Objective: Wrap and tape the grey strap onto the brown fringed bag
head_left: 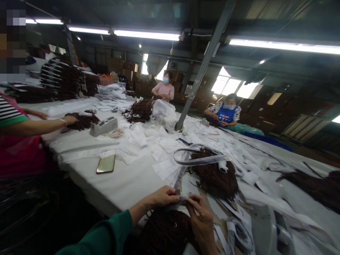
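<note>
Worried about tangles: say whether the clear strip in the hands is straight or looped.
Looped: clear strip rises from left hand and right hand, curling over brown bundle.

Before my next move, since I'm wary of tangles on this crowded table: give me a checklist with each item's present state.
1. Grip: left hand and right hand both pinch the translucent white tape strip: ok.
2. Strip path: it loops over the dark brown fringed pile; whether it is caught: cannot tell.
3. Dark brown bundle lies right under both hands: ok.
4. Flat gold phone lies apart from the strip: ok.
5. Neighbour's hand rests on a separate brown heap, far off: ok.
</note>
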Motion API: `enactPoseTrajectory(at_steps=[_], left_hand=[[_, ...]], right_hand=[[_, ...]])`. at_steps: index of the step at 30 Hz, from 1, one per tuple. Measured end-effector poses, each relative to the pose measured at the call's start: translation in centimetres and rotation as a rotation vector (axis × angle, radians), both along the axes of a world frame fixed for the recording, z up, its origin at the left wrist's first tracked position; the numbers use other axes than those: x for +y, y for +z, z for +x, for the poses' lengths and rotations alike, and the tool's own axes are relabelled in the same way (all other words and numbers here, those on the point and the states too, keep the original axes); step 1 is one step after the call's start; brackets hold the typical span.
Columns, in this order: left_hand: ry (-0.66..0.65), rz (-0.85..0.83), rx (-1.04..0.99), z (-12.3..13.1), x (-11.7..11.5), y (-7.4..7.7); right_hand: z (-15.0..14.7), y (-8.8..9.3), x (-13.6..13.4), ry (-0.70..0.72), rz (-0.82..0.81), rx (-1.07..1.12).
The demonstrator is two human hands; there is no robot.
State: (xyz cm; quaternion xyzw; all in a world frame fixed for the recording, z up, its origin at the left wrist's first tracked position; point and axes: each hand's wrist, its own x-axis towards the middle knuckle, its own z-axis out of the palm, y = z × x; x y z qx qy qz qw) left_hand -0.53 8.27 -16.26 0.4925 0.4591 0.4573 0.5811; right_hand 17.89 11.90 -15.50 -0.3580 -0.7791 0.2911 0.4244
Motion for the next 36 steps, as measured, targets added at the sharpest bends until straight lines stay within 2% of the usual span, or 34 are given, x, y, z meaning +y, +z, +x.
enactPoseTrajectory(at_steps=[3,8,11,14,17,22,26,31,36], left_hand=[[-0.029,0.034,0.085,0.3,-0.2,0.5],[-0.055,0.064,0.161,0.8,-0.4,0.7],[-0.084,0.041,0.137,0.7,-0.8,0.8],[-0.100,-0.011,0.080,0.4,-1.1,0.6],[-0.095,-0.045,0.015,0.1,-1.1,0.0],[-0.057,-0.084,-0.054,-0.1,-0.7,-0.9],[-0.031,-0.110,-0.072,0.2,-0.5,-1.0],[0.029,-0.153,-0.064,0.6,-0.3,-0.7],[0.197,-0.174,0.037,1.3,0.5,-0.6]], right_hand=[[-0.1,0.7,0.2,0.076,-0.039,-0.044],[-0.4,1.4,0.2,0.123,-0.222,-0.077],[-0.5,1.1,0.6,0.084,-0.363,-0.038],[-0.6,0.5,0.7,0.015,-0.406,-0.012],[-0.8,0.2,0.4,0.058,-0.293,-0.059],[-0.6,-0.2,0.2,0.240,0.026,-0.173],[0.3,-0.9,0.9,0.258,0.172,-0.306],[0.5,-0.5,1.3,0.253,0.266,-0.366],[-0.1,1.2,1.0,0.306,0.261,-0.376]])
